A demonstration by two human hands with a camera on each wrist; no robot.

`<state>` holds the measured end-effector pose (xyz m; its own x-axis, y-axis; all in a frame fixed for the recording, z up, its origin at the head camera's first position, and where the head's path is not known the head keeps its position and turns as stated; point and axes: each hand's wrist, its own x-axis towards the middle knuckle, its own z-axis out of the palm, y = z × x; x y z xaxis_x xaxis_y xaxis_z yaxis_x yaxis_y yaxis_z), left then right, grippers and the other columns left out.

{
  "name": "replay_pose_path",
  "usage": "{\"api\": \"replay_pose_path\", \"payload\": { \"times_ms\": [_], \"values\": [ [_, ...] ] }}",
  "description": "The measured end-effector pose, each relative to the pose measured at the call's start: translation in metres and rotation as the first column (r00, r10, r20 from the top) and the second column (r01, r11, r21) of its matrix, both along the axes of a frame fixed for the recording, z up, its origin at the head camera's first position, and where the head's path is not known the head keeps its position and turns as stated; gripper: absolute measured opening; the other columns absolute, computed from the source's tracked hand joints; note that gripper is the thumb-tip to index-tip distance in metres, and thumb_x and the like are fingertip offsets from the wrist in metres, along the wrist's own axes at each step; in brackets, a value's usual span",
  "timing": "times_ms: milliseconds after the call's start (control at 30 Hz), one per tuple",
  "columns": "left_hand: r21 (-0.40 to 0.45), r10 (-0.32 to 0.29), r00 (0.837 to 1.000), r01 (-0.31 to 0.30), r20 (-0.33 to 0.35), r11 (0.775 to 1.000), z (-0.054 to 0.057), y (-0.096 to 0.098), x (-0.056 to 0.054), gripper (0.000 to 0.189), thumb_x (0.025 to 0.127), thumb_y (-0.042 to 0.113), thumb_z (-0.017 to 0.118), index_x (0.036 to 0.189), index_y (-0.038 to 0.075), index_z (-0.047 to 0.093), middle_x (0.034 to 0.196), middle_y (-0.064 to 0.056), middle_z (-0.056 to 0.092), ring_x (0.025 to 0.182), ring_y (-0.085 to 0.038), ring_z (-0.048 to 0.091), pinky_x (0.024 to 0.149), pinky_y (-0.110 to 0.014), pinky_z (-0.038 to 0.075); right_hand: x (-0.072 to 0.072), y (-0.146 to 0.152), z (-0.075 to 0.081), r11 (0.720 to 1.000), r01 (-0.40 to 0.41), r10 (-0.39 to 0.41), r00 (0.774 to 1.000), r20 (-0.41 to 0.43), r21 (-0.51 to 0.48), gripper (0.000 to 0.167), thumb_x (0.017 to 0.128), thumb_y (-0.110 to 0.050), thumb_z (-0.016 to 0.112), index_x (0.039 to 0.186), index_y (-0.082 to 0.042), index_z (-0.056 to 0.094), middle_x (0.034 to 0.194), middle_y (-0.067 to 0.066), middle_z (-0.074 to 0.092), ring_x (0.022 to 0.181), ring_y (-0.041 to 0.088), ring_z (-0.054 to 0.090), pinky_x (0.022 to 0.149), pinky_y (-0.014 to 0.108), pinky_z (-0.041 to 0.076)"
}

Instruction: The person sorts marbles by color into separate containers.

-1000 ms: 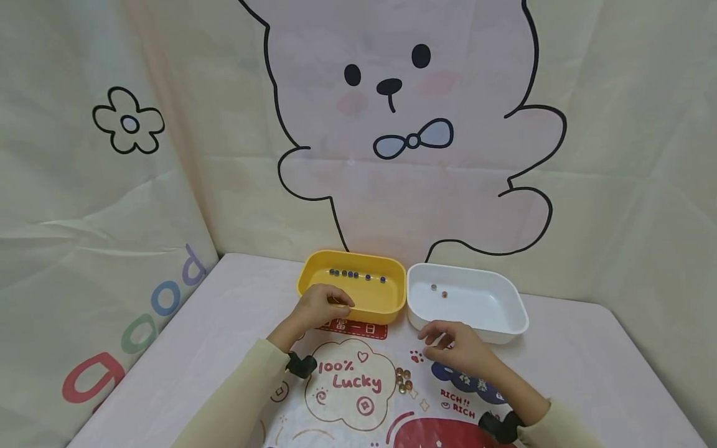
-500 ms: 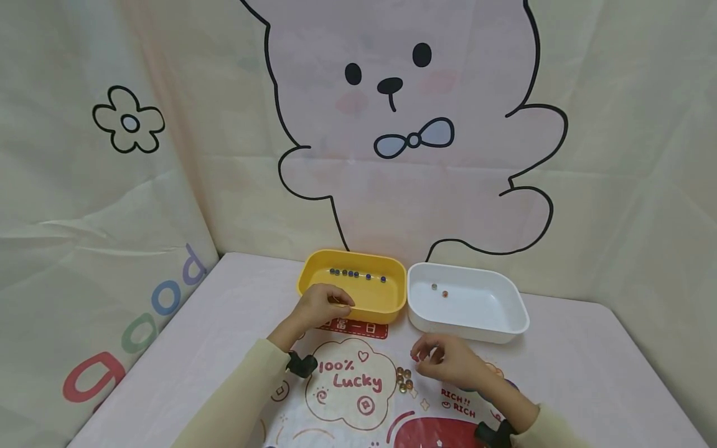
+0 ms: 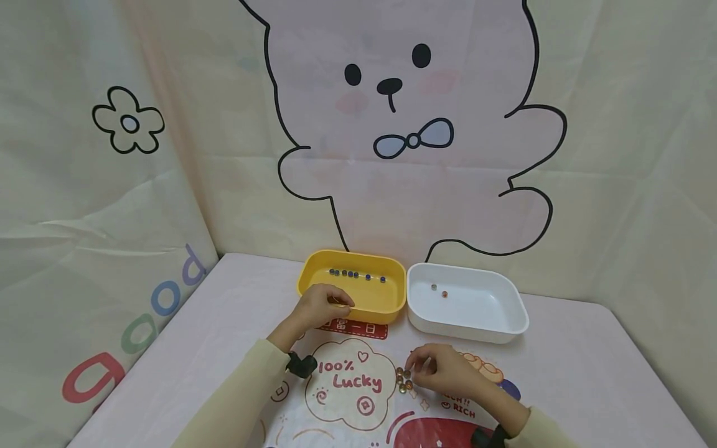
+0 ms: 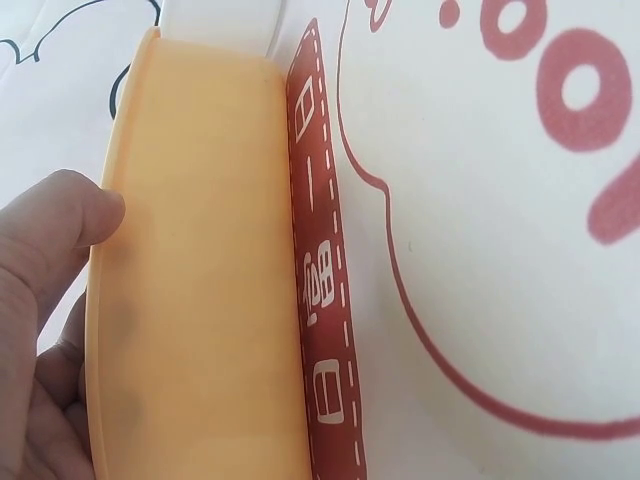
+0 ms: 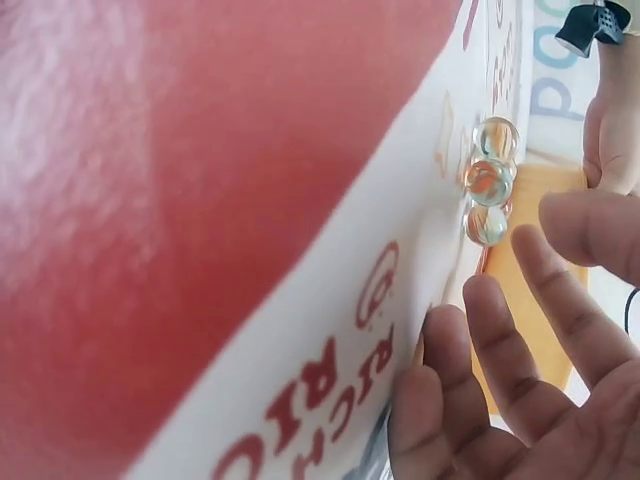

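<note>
My left hand (image 3: 318, 306) holds the near rim of a yellow plastic tray (image 3: 375, 316). In the left wrist view the thumb (image 4: 85, 205) lies over that rim, with other fingers partly hidden behind the wall. Several dark blue marbles (image 3: 350, 274) lie in a loose row inside the tray. Just right of a small cluster of clear amber-swirled glass marbles (image 3: 402, 388) is my right hand (image 3: 448, 371). Its fingers (image 5: 500, 340) are spread and loosely bent beside the marbles, with nothing visibly held.
A white tray (image 3: 467, 330) stands right of the yellow one, with two small marbles (image 3: 445, 294) inside. The table cover (image 3: 582, 354) carries red and blue printed pictures and lettering. A cloth backdrop (image 3: 392, 211) with a bear drawing rises behind the trays.
My right hand has moved from in front of the white tray toward the front and slightly left, down to the amber marbles. The left hand and both trays stay in place.
</note>
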<state>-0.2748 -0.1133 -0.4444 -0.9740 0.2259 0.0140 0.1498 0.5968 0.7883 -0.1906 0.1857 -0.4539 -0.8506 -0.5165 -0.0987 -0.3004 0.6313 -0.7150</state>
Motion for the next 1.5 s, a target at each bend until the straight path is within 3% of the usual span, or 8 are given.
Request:
{"api": "replay_pose_path", "payload": {
  "times_ms": [467, 967, 1500],
  "values": [
    [-0.007, 0.008, 1.000, -0.008, 0.009, 1.000, 0.0010, 0.0009, 0.0006, 0.004, 0.081, 0.029, 0.076, 0.085, 0.029, 0.075, 0.091, 0.009, 0.067, 0.093, -0.017, 0.056, 0.087, -0.036, 0.049, -0.0006, -0.0074, -0.0045, 0.996, 0.045, -0.040, 0.997, -0.067, 0.074, 0.013, 0.079, -0.013, 0.071, 0.088, -0.022, 0.070, 0.078, -0.009, 0.059, 0.066, 0.007, 0.050, 0.057, 0.022, 0.043],
    [-0.009, -0.004, 1.000, 0.004, 0.006, 1.000, 0.0007, 0.0002, -0.0003, 0.004, 0.080, 0.030, 0.076, 0.084, 0.030, 0.074, 0.090, 0.010, 0.067, 0.090, -0.016, 0.057, 0.084, -0.034, 0.049, -0.0036, -0.0089, -0.0052, 0.994, 0.043, -0.040, 0.999, -0.027, 0.099, 0.014, 0.079, -0.014, 0.072, 0.089, -0.024, 0.070, 0.079, -0.008, 0.057, 0.068, 0.009, 0.049, 0.059, 0.022, 0.041],
    [-0.011, -0.008, 1.000, 0.008, -0.014, 1.000, 0.0020, 0.0012, 0.0017, 0.005, 0.080, 0.028, 0.076, 0.084, 0.030, 0.074, 0.089, 0.010, 0.067, 0.091, -0.016, 0.057, 0.086, -0.035, 0.049, -0.0062, -0.0090, -0.0093, 0.989, 0.049, -0.043, 0.998, -0.041, 0.138, 0.012, 0.079, -0.018, 0.072, 0.088, -0.027, 0.070, 0.077, -0.011, 0.056, 0.069, 0.007, 0.048, 0.060, 0.022, 0.040]
  ]
}}
